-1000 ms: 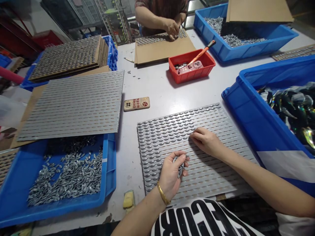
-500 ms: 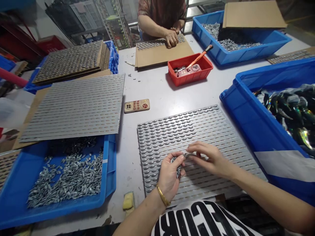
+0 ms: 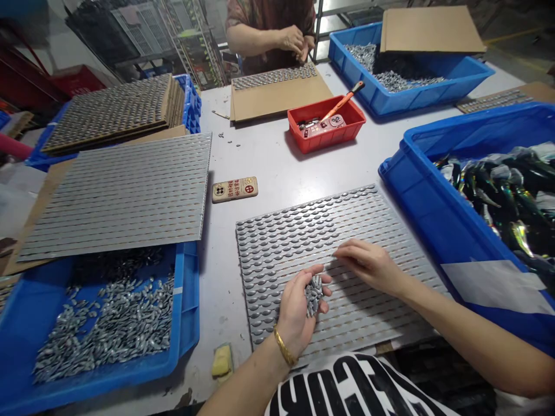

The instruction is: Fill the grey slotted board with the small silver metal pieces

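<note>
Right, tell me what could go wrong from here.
The left hand cups a heap of small silver pieces in an open palm, so some could slip off and scatter. A few stray pieces already lie on the white tabletop. The right hand sits low over the grey slotted sheet, so it might brush seated pieces out of their rows.

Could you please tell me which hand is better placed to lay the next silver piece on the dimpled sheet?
Probably the right hand: it looks empty and lies just over the sheet, while the left hand is cupping a pile of silver pieces.
</note>
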`<state>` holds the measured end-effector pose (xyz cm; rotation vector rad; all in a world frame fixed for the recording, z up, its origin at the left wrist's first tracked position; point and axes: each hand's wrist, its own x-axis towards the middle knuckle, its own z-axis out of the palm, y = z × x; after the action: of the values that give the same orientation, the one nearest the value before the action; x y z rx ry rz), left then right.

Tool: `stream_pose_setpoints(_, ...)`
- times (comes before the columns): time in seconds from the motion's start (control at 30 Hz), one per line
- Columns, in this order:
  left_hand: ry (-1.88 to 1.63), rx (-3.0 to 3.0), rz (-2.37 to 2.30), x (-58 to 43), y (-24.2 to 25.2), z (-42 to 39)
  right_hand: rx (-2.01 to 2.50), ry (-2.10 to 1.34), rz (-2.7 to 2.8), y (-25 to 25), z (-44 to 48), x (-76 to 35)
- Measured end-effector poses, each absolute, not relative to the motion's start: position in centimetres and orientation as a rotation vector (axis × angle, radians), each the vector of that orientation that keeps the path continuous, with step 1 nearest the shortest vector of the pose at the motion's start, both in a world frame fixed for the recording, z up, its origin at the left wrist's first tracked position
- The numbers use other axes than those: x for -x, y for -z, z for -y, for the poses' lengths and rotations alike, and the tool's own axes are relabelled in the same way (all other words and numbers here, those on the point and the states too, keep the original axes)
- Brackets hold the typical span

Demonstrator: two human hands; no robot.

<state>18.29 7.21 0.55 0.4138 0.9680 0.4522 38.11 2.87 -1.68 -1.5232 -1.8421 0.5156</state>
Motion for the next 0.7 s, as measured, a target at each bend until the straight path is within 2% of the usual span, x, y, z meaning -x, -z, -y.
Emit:
stream_pose_setpoints(0.1,-0.445,-0.411,-0.977,-18.0,-0.5,-7.2,1.66,-0.303,1.895,3.4,-3.8,-40.0)
stream_pose_setpoints(0.23,-0.421,-0.438,-0.973,-17.7,-0.6,-7.0,1.724,-0.2,2.012,4.4,-4.4,-40.8)
stream_pose_setpoints(0.7,-0.486,-0.355,-1.023,-16.0,-0.7,-7.0,1.799,-0.169,2.119,3.7,-4.5,-40.9)
